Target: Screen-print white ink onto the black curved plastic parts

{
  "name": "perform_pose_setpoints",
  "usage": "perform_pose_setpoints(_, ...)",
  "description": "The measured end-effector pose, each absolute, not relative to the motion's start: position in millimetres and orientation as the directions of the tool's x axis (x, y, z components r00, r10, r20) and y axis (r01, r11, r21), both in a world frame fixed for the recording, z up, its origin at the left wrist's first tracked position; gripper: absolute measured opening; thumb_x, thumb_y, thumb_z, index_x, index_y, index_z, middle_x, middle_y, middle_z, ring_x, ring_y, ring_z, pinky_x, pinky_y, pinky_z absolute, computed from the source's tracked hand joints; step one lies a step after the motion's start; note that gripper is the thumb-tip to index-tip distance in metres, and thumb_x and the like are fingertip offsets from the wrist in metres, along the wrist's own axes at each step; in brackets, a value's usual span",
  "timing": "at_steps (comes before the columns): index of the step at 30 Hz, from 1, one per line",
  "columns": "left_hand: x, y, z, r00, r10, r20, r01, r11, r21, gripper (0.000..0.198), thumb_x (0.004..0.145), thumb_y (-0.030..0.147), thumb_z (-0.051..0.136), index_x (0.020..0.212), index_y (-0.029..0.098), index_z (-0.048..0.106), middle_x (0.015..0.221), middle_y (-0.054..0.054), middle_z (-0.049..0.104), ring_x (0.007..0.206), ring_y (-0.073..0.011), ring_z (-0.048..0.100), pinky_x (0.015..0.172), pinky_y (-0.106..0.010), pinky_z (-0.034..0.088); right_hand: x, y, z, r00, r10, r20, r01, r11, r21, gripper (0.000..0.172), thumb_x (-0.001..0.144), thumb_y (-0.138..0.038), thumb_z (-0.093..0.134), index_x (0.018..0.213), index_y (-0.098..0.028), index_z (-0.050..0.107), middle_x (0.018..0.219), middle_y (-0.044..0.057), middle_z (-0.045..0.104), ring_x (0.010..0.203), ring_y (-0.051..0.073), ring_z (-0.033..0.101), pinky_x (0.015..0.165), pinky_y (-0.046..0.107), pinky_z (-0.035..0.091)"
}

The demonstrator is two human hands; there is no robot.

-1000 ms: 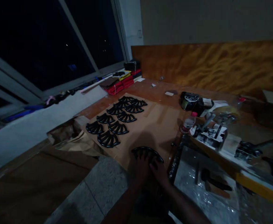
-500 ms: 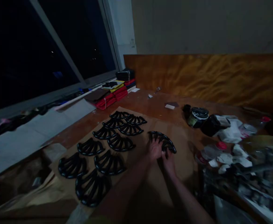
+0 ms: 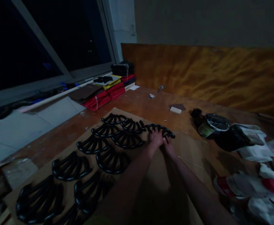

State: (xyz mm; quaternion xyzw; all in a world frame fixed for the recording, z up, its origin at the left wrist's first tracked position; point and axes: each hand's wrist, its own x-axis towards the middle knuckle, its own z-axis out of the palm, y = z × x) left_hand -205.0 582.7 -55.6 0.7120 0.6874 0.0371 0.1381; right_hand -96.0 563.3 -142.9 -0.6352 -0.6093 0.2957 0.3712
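Note:
Both my hands are at a glossy black fan-shaped piece with curved ribs, at the far right of the cardboard sheet. My left hand has its fingers curled over the piece's near left part. Beside it, my right hand grips the near edge with thumb and fingers, partly hidden in shadow. The piece lies close beside another black fan-shaped piece. Several more alike, such as the near left one, lie in two rows on the cardboard, and my left forearm covers part of one.
A lidded tub, a black bag and a red-capped bottle stand along the right. Red folders are stacked by the window. A small white box lies beyond the cardboard. A wooden board lines the back.
My view has moved forward and lower. Both hands have shifted the fan-shaped piece away from me and leftward, nearer to the far pieces in the rows.

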Motion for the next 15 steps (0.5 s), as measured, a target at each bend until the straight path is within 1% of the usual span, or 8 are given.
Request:
perform_pose_setpoints(3,-202.1,587.0,-61.7,0.007,0.986,-0.168,0.968,0.036,0.250,0.050,0.089,0.028,0.048,0.139,0.026,0.054,0.145,-0.016,0.051,0.132,-0.0364,0.045,0.099,-0.053,0.048,-96.0,572.0,-142.8,0.111,0.994,-0.020,0.511,-0.075,-0.857,0.075,0.089,-0.066,0.036,0.134,-0.010,0.060,0.142,0.021,0.054,0.136,0.032,0.046,0.114,0.051,0.033)
perform_pose_setpoints(5,-202.3,581.5,-65.0,0.008,0.986,-0.164,0.964,0.036,0.263,0.052,0.089,0.030,0.049,0.141,0.026,0.051,0.150,-0.015,0.046,0.135,-0.0369,0.042,0.098,-0.050,0.048,-95.6,570.6,-140.5,0.110,0.994,-0.018,0.480,-0.068,-0.875,0.077,0.088,-0.067,0.039,0.135,-0.011,0.059,0.143,0.020,0.053,0.136,0.032,0.046,0.114,0.051,0.033)
perform_pose_setpoints(6,-203.8,576.8,-65.9,0.017,0.991,-0.134,0.961,0.021,0.277,0.055,0.089,0.033,0.050,0.144,0.026,0.048,0.154,-0.014,0.041,0.138,-0.0371,0.039,0.099,-0.050,0.048,-95.5,567.7,-139.0,0.104,0.995,-0.005,0.464,-0.054,-0.884,0.077,0.087,-0.068,0.040,0.136,-0.011,0.058,0.144,0.020,0.053,0.135,0.032,0.046,0.113,0.050,0.033)
perform_pose_setpoints(8,-211.1,566.7,-65.3,0.046,0.999,-0.016,0.951,-0.039,0.308,0.058,0.091,0.041,0.050,0.146,0.027,0.044,0.159,-0.010,0.035,0.141,-0.0355,0.034,0.104,-0.049,0.045,-95.1,557.8,-135.5,0.108,0.994,0.027,0.439,-0.024,-0.898,0.076,0.088,-0.067,0.040,0.139,-0.012,0.055,0.144,0.019,0.053,0.133,0.031,0.048,0.112,0.050,0.035)
perform_pose_setpoints(9,-217.1,563.0,-63.5,0.061,0.997,0.056,0.946,-0.075,0.315,0.056,0.092,0.044,0.047,0.145,0.026,0.046,0.158,-0.010,0.037,0.141,-0.0334,0.035,0.106,-0.048,0.042,-94.8,551.2,-133.7,0.117,0.992,0.040,0.433,-0.014,-0.901,0.076,0.089,-0.066,0.039,0.140,-0.012,0.054,0.143,0.019,0.054,0.132,0.031,0.049,0.111,0.050,0.036)
perform_pose_setpoints(11,-234.5,561.8,-56.9,0.061,0.986,0.153,0.946,-0.106,0.305,0.047,0.095,0.042,0.041,0.135,0.022,0.056,0.147,-0.010,0.051,0.133,-0.0285,0.043,0.108,-0.043,0.041,-93.8,535.8,-130.4,0.140,0.988,0.069,0.431,0.002,-0.902,0.073,0.091,-0.065,0.038,0.137,-0.012,0.056,0.139,0.019,0.057,0.128,0.031,0.052,0.110,0.050,0.038)
perform_pose_setpoints(13,-257.8,571.4,-47.8,0.019,0.987,0.158,0.962,-0.061,0.266,0.040,0.096,0.034,0.038,0.123,0.019,0.063,0.130,-0.011,0.064,0.121,-0.0259,0.051,0.102,-0.039,0.043,-92.3,519.1,-128.0,0.168,0.980,0.108,0.448,0.022,-0.894,0.069,0.092,-0.063,0.037,0.132,-0.012,0.060,0.134,0.019,0.061,0.125,0.031,0.054,0.109,0.049,0.038)
perform_pose_setpoints(15,-283.9,590.1,-38.9,-0.024,0.992,0.123,0.976,-0.003,0.218,0.038,0.095,0.025,0.037,0.119,0.018,0.065,0.120,-0.011,0.068,0.114,-0.0250,0.055,0.100,-0.039,0.043,-91.1,503.7,-126.5,0.186,0.971,0.151,0.485,0.043,-0.873,0.065,0.094,-0.061,0.036,0.127,-0.013,0.063,0.131,0.018,0.062,0.122,0.030,0.055,0.109,0.047,0.039)
